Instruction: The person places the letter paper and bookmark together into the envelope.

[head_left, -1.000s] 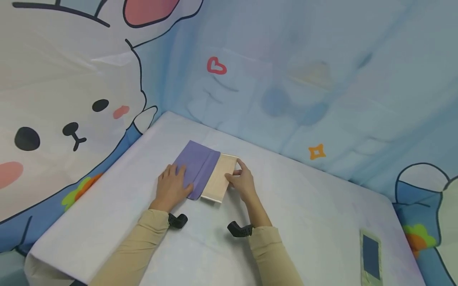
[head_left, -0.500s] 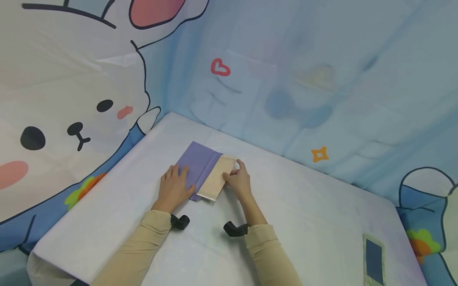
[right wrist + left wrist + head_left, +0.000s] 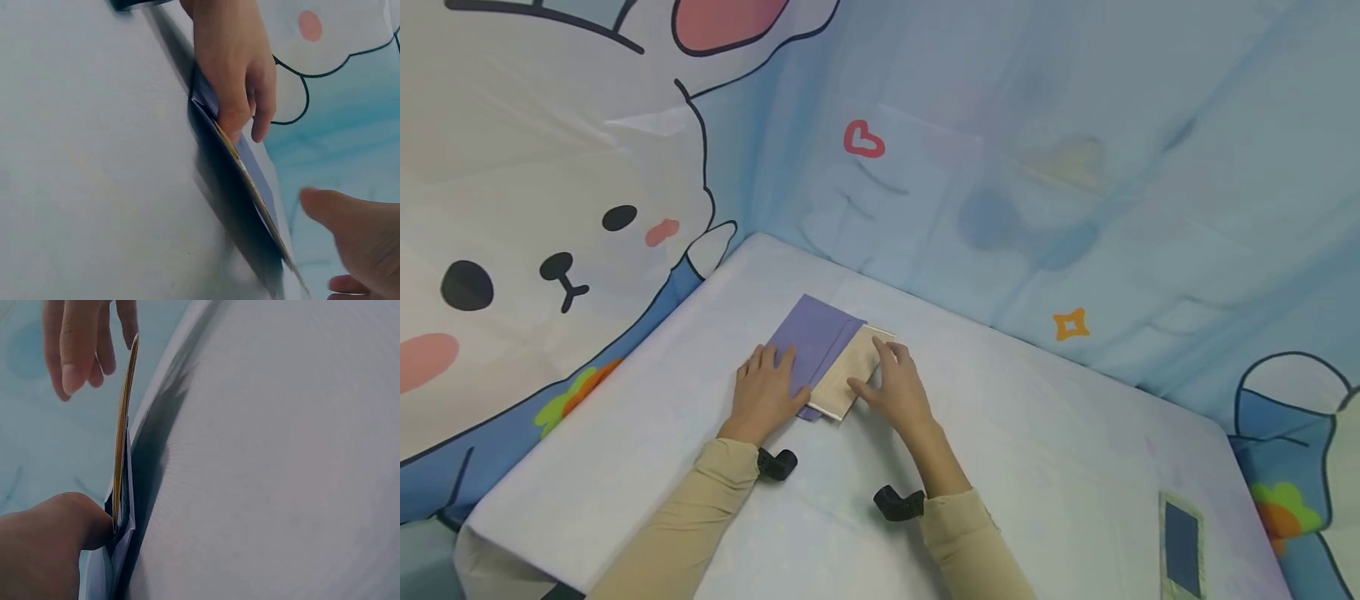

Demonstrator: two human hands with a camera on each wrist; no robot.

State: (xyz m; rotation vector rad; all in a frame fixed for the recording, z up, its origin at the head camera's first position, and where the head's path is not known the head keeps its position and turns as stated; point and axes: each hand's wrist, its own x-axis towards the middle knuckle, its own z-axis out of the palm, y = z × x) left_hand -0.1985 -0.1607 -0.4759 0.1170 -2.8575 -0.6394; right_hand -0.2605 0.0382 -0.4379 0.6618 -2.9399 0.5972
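Observation:
A flat purple sleeve [image 3: 816, 333], like a paper envelope, lies on the white table. From its right side sticks a thin cream panel [image 3: 846, 375], partly covered by the purple layer. My left hand [image 3: 760, 392] rests on the sleeve with fingers spread, its thumb at the lower edge where sleeve and panel meet. In the right wrist view the left thumb [image 3: 231, 122] presses at that edge. Over the panel's right side hovers my right hand [image 3: 898, 392], thumb and fingers apart. A gap shows between the right hand [image 3: 369, 237] and the panel [image 3: 262, 215] in the right wrist view.
At the table's right end lies a pale green-rimmed flat item [image 3: 1182, 546] with a dark blue panel. A printed cloth [image 3: 1000, 208] hangs right behind the table's back edge. The white table [image 3: 1037, 442] extends to the right of both hands.
The cream panel has slid left, so less of it shows beside the purple sleeve. My right hand has let go of its right edge and shifted left over it. The left hand stays on the sleeve.

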